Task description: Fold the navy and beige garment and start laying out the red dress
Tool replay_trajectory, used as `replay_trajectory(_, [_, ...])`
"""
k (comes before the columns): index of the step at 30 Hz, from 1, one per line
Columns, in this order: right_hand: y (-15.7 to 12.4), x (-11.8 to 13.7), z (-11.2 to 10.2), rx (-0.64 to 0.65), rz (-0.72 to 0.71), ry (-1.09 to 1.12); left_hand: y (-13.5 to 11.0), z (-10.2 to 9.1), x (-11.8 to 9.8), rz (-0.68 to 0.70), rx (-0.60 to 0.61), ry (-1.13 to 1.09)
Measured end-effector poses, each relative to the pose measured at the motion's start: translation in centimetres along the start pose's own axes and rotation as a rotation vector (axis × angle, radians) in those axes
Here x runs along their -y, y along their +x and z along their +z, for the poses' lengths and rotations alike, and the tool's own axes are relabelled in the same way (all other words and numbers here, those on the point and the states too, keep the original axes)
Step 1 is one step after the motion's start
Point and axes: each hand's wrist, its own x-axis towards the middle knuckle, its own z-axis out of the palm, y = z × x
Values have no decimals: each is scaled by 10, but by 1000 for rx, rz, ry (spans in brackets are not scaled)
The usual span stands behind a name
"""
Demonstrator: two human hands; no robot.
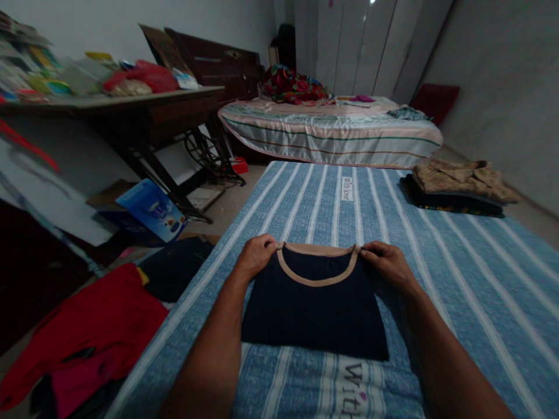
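Note:
A dark navy shirt [312, 320] with a tan neckband lies folded into a compact shape on the blue striped bed sheet [301, 198]. Its round neck opening faces away from me. My left hand [257, 255] pinches the shirt's far left corner beside the neckband. At the far right corner, my right hand [388, 265] grips the cloth between thumb and fingers. Both forearms reach in from the near edge, one on each side of the shirt.
Folded clothes [463, 183] are stacked on the bed's right side. On the left floor lie a red garment [105, 314] and a blue box [152, 212]. A sewing-machine table [148, 105] stands beyond them. Another bed [336, 137] sits further back, before wardrobe doors [349, 46].

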Motion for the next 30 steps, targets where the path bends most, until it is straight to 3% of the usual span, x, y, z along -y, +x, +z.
replay_trajectory(17, [0,-23,6,-155,-152,-204,0,8,7,-15,-47,-53])
replay_trajectory(30, [-2,-26,9,-174,-87,-165,-2,9,4,-58,-73,1])
